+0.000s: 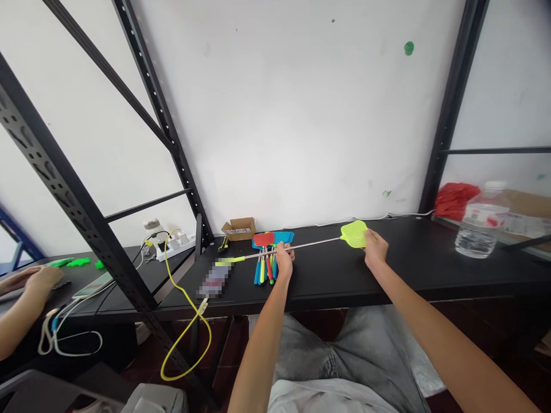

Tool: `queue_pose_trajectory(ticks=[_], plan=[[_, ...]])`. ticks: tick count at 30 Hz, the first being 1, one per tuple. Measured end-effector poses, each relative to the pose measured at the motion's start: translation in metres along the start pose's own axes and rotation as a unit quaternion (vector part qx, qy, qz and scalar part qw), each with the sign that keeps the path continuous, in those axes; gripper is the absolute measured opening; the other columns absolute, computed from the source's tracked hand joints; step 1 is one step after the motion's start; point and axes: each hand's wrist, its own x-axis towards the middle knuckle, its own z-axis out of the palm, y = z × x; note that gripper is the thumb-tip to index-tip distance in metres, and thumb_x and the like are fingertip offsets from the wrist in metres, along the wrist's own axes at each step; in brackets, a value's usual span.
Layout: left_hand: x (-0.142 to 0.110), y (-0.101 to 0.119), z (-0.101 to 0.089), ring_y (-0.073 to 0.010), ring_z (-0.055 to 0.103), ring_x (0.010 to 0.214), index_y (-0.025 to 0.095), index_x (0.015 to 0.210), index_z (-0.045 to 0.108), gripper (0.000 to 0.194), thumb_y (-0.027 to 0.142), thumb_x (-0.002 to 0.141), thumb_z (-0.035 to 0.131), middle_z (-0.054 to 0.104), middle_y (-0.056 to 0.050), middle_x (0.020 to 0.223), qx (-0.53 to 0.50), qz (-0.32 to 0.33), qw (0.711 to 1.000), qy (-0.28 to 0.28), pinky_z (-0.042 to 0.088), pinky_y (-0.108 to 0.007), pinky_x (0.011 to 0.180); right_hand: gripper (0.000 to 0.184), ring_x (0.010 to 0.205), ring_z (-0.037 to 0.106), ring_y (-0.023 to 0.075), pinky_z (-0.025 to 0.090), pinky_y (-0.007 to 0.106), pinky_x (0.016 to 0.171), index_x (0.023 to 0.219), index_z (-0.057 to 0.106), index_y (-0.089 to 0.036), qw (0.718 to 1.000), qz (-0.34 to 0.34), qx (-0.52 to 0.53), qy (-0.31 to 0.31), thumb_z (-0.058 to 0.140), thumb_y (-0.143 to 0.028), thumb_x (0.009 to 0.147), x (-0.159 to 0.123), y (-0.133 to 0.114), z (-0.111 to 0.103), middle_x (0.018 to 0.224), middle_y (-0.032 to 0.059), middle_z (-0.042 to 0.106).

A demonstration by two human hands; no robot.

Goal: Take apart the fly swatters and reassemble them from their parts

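A yellow-green fly swatter (354, 234) is stretched out over the black table, its thin metal rod running left to a yellow handle (230, 261). My right hand (376, 246) grips the edge of its perforated head. Around the rod, near its middle, my left hand (284, 259) is closed. Just behind and below that hand lies a bunch of fly swatters with a red head (264, 239), blue heads (284, 236) and coloured handles (263, 271). Part of the bunch is hidden by my left hand.
A blurred-out phone (215, 280) with a yellow cable (189, 298) lies left. Behind are an open cardboard box (239, 229) and a yellow-black cutter (223, 245). A water bottle (477, 223) stands right. Another person's hands (41, 280) work at the left table.
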Motion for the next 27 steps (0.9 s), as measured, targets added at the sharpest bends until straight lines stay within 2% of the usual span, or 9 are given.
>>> queue_pose_trajectory(ticks=[4,8,12,18,23,27], plan=[[0.001,0.001,-0.002,-0.0072,0.016,0.039,0.023,0.056,0.021,0.043,0.045,0.088,0.041,0.015,0.007,0.047,-0.01,-0.011,1.0,0.01,0.016,-0.022,0.04,0.047,0.057,0.062,0.0159,0.045,0.021,0.038,0.106,0.072,-0.011,0.997,-0.021,-0.077,-0.011,0.072,-0.035,0.065,-0.002,-0.002,-0.002,0.076,0.0048,0.07],[0.0,0.002,-0.001,-0.0069,0.015,0.039,0.023,0.057,0.02,0.039,0.037,0.088,0.039,0.014,0.008,0.048,-0.02,-0.014,1.0,0.009,0.016,-0.02,0.04,0.049,0.049,0.056,0.0127,0.042,0.021,0.036,0.107,0.071,-0.009,0.994,-0.018,-0.098,-0.045,0.07,-0.037,0.067,-0.009,-0.008,-0.001,0.07,0.0038,0.068],[0.0,0.003,0.001,-0.0066,0.014,0.039,0.022,0.056,0.021,0.039,0.035,0.088,0.039,0.014,0.008,0.046,-0.024,-0.022,0.999,-0.006,0.015,-0.02,0.04,0.047,0.04,0.048,0.0093,0.039,0.021,0.035,0.106,0.071,-0.009,0.985,-0.01,-0.128,-0.115,0.069,-0.039,0.07,-0.017,-0.015,0.0,0.064,0.0026,0.066],[0.0,0.001,0.001,-0.0068,0.014,0.038,0.022,0.056,0.023,0.038,0.034,0.089,0.038,0.016,0.008,0.044,-0.022,-0.031,0.999,-0.028,0.017,-0.02,0.04,0.035,0.041,0.051,0.0096,0.041,0.022,0.039,0.088,0.07,-0.013,0.971,0.011,-0.129,-0.203,0.068,-0.044,0.074,-0.025,-0.025,-0.001,0.064,0.0037,0.065],[0.0,0.001,0.001,-0.0069,0.015,0.038,0.022,0.054,0.024,0.038,0.034,0.087,0.039,0.018,0.007,0.042,-0.012,-0.039,0.998,-0.057,0.017,-0.02,0.04,0.038,0.045,0.055,0.0107,0.043,0.022,0.042,0.078,0.064,-0.014,0.933,0.041,-0.135,-0.331,0.068,-0.052,0.078,-0.032,-0.029,-0.004,0.064,0.0041,0.064],[-0.001,0.002,0.002,-0.0071,0.015,0.038,0.023,0.054,0.025,0.039,0.037,0.088,0.039,0.019,0.007,0.042,-0.011,-0.045,0.996,-0.071,0.019,-0.021,0.04,0.039,0.048,0.057,0.0113,0.045,0.023,0.045,0.081,0.063,-0.014,0.921,0.074,-0.126,-0.36,0.069,-0.053,0.079,-0.035,-0.033,-0.005,0.069,0.006,0.067]])
